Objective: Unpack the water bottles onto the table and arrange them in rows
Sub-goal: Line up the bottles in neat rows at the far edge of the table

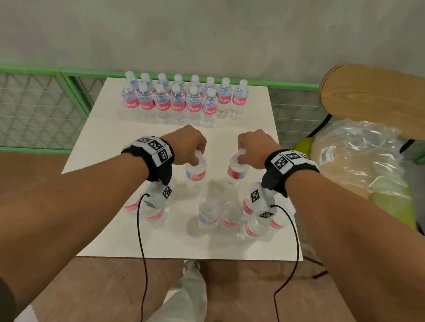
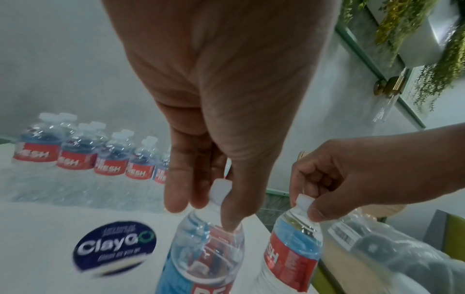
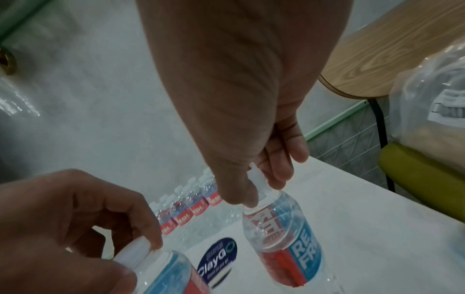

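Two rows of clear water bottles with red labels stand at the far edge of the white table. My left hand pinches the white cap of one bottle above the table's middle; the same bottle shows in the left wrist view. My right hand pinches the cap of another bottle, seen close as a bottle in the right wrist view. Several loose bottles stand near the front, partly hidden by my wrists.
A crumpled clear plastic wrap lies on a green seat right of the table, under a wooden chair back. A green mesh fence runs behind. A round dark sticker sits on the tabletop.
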A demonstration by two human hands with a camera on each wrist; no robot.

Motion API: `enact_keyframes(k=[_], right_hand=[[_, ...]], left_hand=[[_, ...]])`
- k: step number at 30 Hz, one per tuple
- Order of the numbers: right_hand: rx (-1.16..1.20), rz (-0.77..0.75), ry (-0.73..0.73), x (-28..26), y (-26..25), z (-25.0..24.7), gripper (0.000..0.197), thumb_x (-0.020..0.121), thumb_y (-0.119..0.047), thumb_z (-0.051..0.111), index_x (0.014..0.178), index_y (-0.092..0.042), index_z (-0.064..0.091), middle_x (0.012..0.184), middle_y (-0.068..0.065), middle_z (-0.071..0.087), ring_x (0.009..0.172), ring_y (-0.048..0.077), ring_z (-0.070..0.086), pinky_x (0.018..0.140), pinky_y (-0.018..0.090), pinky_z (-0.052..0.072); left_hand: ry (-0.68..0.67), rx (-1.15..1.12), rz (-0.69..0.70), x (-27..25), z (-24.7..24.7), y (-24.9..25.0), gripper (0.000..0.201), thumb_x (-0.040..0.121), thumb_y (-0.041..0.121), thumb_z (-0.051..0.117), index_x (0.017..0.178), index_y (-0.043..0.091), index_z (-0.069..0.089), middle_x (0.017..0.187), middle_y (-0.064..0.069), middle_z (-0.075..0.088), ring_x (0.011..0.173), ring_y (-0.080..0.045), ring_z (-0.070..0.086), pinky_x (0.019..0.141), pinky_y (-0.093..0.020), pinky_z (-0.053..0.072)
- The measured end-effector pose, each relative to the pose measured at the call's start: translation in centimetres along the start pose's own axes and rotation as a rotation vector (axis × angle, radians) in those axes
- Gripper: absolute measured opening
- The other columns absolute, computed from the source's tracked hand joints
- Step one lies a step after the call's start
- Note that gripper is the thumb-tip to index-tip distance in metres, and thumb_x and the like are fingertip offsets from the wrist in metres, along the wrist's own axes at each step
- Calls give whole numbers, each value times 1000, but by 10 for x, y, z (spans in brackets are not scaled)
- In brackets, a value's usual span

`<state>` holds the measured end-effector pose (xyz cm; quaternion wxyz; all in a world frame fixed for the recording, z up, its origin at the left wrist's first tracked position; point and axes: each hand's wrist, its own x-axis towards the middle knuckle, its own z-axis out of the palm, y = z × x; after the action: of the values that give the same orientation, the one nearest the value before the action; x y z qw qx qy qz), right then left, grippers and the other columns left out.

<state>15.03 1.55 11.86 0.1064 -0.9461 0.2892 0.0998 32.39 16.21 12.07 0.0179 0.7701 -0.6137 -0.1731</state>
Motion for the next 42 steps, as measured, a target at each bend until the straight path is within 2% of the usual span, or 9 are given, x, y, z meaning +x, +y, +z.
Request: enact_keyframes(k=[6, 10, 13, 18, 22, 29, 34, 37, 42], right_hand=[[11, 41, 47, 73, 28, -39, 25, 80, -29, 71, 98, -15, 60, 100, 11, 61, 90, 31, 60, 66, 31, 43], [17, 64, 56, 127, 48, -52, 24, 80, -28, 71, 96, -16, 58, 101, 12, 61, 87, 31, 59, 65, 30, 40], [24, 71, 55, 162, 60, -53, 22, 80, -28, 69, 91, -19, 52, 103, 13, 61, 90, 33, 60, 65, 31, 40], [43, 85, 55, 203, 76, -50, 29, 81, -27, 69, 105, -13, 58, 105, 13, 61, 90, 33, 61, 68, 33, 46], [30, 84, 51, 221, 84, -45, 33, 83, -27, 69, 110, -12, 60, 108, 14, 60, 92, 34, 62, 73, 35, 51], [46, 79, 32, 239, 88, -38, 34, 81, -26, 69, 110, -12, 60, 107, 13, 61, 90, 33, 62, 77, 38, 55], [40, 67, 40, 252, 89, -38, 34, 82, -24, 68, 112, -12, 59, 105, 14, 59, 87, 32, 61, 70, 34, 51], [47, 66, 42, 258, 90, -38, 31, 82, -23, 69, 109, -12, 60, 104, 13, 60, 85, 31, 61, 71, 35, 52], [63, 51, 55, 264, 90, -36, 27, 82, -21, 68, 107, -14, 60, 101, 12, 61, 80, 29, 58, 65, 31, 44]], left_hand=[[65, 21, 33, 83, -50, -17, 21, 78, 14, 76, 97, 8, 71, 90, -6, 69, 78, -21, 59, 70, -33, 52], [60, 43, 54, 147, -63, -29, 24, 76, 14, 77, 99, 8, 72, 94, -8, 69, 84, -25, 63, 71, -31, 50], [61, 69, 62, 188, -65, -37, 26, 76, 17, 78, 100, 10, 72, 98, -8, 69, 88, -27, 63, 75, -36, 54], [51, 81, 33, 235, -58, -47, 28, 77, 18, 76, 103, 12, 70, 103, -11, 65, 90, -30, 62, 74, -36, 52], [52, 86, 14, 257, -53, -52, 29, 77, 17, 76, 105, 13, 70, 103, -11, 64, 91, -31, 63, 70, -33, 48], [43, 39, -15, 276, -46, -59, 30, 76, 16, 74, 105, 11, 71, 101, -11, 66, 87, -29, 62, 71, -34, 51], [26, 35, -17, 285, -42, -61, 31, 77, 13, 74, 107, 10, 71, 102, -12, 65, 89, -30, 63, 74, -37, 54], [24, 43, -16, 289, -43, -63, 31, 78, 13, 74, 109, 11, 70, 105, -12, 64, 90, -30, 63, 76, -39, 55], [36, 93, 3, 294, -44, -65, 29, 81, 14, 72, 110, 11, 69, 107, -11, 60, 91, -30, 62, 78, -40, 54]])
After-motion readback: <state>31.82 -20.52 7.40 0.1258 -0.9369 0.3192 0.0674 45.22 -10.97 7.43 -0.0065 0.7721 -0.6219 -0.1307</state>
